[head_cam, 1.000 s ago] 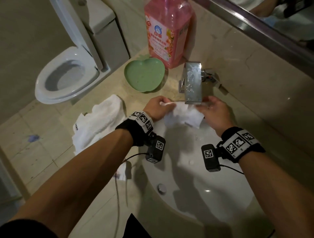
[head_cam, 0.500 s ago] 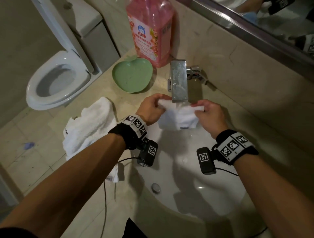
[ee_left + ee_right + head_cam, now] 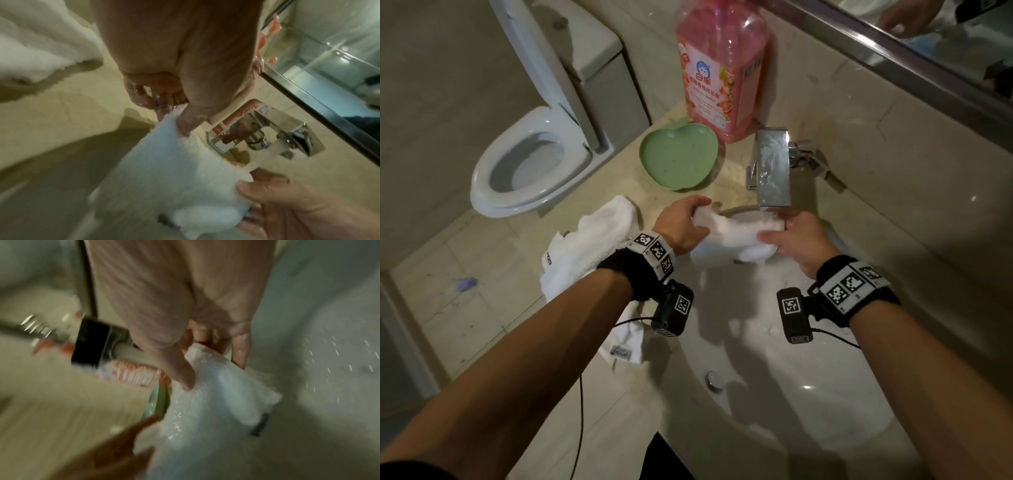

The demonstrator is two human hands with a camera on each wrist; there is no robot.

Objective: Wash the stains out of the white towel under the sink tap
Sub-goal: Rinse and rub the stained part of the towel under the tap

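A small wet white towel (image 3: 736, 236) is stretched between both hands just under the chrome tap (image 3: 773, 168), over the back of the white sink (image 3: 808, 387). My left hand (image 3: 683, 224) grips its left end, thumb pressed on the cloth (image 3: 185, 128). My right hand (image 3: 796, 240) pinches the right end between thumb and fingers (image 3: 205, 363). Water runs from the spout (image 3: 267, 149) onto the towel (image 3: 174, 170). The cloth (image 3: 205, 410) hangs down in the middle, with a dark label at its lower edge.
A second white towel (image 3: 589, 246) lies bunched on the beige counter left of the sink. A green heart-shaped dish (image 3: 678, 156) and a large pink detergent bottle (image 3: 722, 72) stand behind. A toilet (image 3: 530, 168) is to the left, a mirror (image 3: 928, 44) at the back right.
Both hands have shifted on the towel under the tap. It hung flat between them before and is now bunched and pulled more sideways.
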